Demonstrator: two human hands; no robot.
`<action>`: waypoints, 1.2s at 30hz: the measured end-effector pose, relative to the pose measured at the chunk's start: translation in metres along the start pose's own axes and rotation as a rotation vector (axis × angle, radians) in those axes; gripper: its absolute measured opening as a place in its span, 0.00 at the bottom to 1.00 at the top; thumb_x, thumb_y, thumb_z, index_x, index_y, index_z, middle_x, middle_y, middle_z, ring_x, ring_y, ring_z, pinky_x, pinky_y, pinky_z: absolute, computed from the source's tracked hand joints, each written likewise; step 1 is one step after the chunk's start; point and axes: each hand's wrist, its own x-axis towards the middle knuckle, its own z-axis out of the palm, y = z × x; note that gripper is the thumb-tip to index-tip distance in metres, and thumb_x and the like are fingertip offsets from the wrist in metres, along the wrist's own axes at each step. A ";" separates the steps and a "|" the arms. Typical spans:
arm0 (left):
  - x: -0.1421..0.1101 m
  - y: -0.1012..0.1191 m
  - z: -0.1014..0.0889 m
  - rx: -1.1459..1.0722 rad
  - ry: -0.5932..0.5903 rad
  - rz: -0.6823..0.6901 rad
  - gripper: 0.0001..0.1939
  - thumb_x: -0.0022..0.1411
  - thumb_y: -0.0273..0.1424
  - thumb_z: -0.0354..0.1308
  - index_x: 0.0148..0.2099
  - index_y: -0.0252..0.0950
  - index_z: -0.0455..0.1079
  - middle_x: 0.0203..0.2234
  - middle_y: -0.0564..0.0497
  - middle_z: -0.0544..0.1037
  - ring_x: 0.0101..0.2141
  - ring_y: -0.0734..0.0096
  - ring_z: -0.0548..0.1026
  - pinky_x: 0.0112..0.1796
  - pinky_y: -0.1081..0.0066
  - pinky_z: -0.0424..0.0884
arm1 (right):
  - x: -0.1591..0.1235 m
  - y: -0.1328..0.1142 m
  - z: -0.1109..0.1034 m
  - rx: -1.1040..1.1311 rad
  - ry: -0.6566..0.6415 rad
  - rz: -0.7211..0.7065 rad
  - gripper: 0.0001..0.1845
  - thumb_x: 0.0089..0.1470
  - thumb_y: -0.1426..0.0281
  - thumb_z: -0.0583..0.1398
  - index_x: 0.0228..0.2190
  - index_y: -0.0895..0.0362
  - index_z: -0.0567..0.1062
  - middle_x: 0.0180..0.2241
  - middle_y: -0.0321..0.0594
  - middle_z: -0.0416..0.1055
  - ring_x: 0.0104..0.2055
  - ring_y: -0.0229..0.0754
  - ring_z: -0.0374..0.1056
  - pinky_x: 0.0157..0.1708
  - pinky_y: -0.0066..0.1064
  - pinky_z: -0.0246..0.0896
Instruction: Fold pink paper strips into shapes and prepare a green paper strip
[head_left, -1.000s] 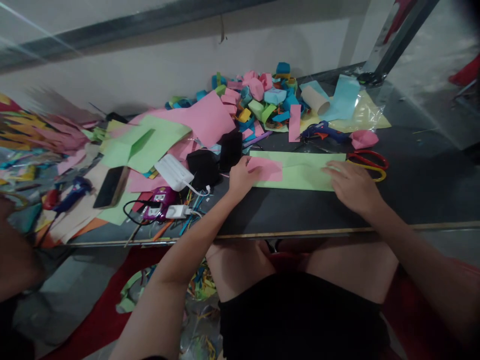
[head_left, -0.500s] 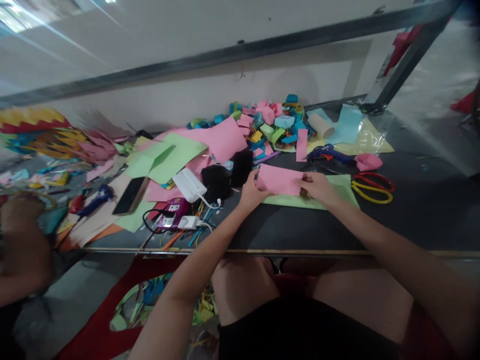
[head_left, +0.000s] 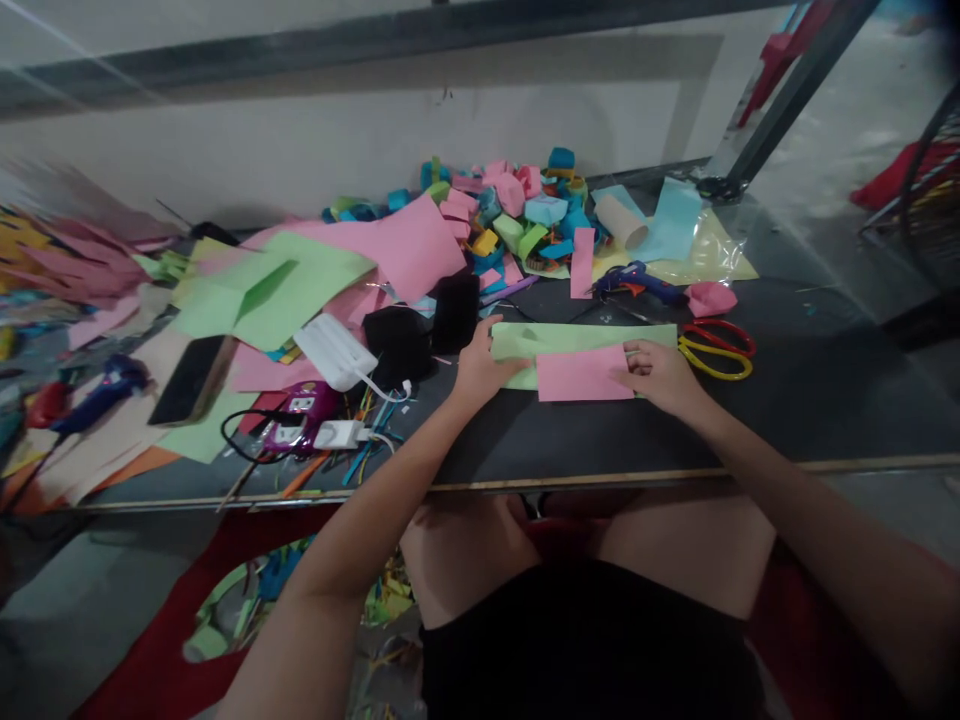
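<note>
Gripping pink paper (head_left: pixel 585 375) by its right edge: right hand (head_left: pixel 660 378), thumb and fingers together on it. Left hand (head_left: pixel 480 368) spread at the left end of a green strip (head_left: pixel 577 338); cannot tell if it pinches. Pink overlaps green's lower edge; no fastening shows, so the pair looks early-stage, edges unmatched. Scissors (head_left: pixel 724 377) idle just beside green's right end. Small shaped pieces (head_left: pixel 517 205) heaped at back, seemingly done. Dark table (head_left: pixel 570 440) cluttered leftward: loose sheets (head_left: pixel 315 290), phone (head_left: pixel 193 380), purple power strip (head_left: pixel 304 415). Pale wall (head_left: pixel 375 120) behind, metal bar (head_left: pixel 375 42) across it.
</note>
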 end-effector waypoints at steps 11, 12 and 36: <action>-0.006 0.018 -0.003 0.436 -0.011 0.342 0.24 0.64 0.28 0.62 0.62 0.45 0.71 0.64 0.47 0.72 0.63 0.51 0.69 0.61 0.51 0.64 | -0.011 0.004 0.014 -0.284 0.290 -0.160 0.31 0.47 0.67 0.66 0.54 0.56 0.72 0.42 0.46 0.76 0.33 0.46 0.72 0.41 0.44 0.70; -0.007 0.022 -0.004 0.468 -0.033 0.413 0.19 0.66 0.29 0.60 0.58 0.46 0.74 0.64 0.48 0.72 0.63 0.51 0.69 0.61 0.50 0.62 | -0.012 0.004 0.015 -0.336 0.336 -0.203 0.30 0.47 0.67 0.66 0.53 0.55 0.74 0.47 0.49 0.74 0.37 0.49 0.73 0.44 0.46 0.70; -0.033 0.020 0.021 0.555 -0.289 0.873 0.16 0.76 0.34 0.51 0.60 0.39 0.75 0.53 0.46 0.82 0.54 0.64 0.78 0.51 0.64 0.75 | 0.006 -0.003 -0.008 -0.553 0.086 -0.330 0.17 0.55 0.65 0.63 0.46 0.54 0.81 0.50 0.48 0.79 0.54 0.59 0.73 0.56 0.53 0.67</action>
